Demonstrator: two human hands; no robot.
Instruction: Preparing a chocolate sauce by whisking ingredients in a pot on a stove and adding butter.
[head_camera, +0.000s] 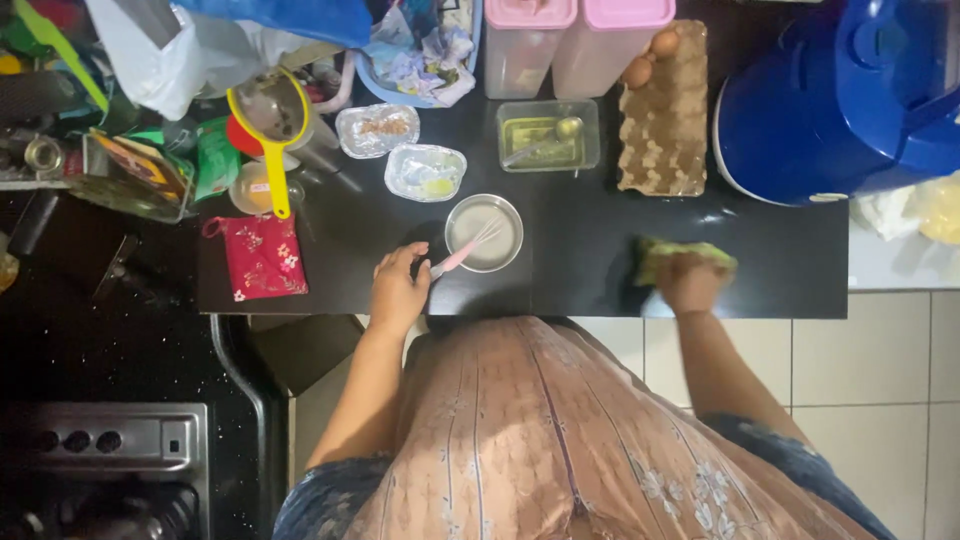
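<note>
My left hand (398, 285) rests on the black counter (570, 270), fingers around the pink handle of a small whisk (462, 250). The whisk's wires lie in a round metal bowl (484, 232) just right of the hand. My right hand (690, 280) presses a yellow-green cloth (682, 256) flat on the counter near its front edge, to the right of the bowl. The right hand is blurred.
Behind the bowl stand two foil trays (425, 172), a clear box holding a spoon (547, 135), an egg carton (664, 110) with two eggs and two pink-lidded containers (575, 40). A blue bucket (835, 95) sits at right, a red pouch (262, 256) and yellow strainer (270, 115) at left, a stove (100, 440) lower left.
</note>
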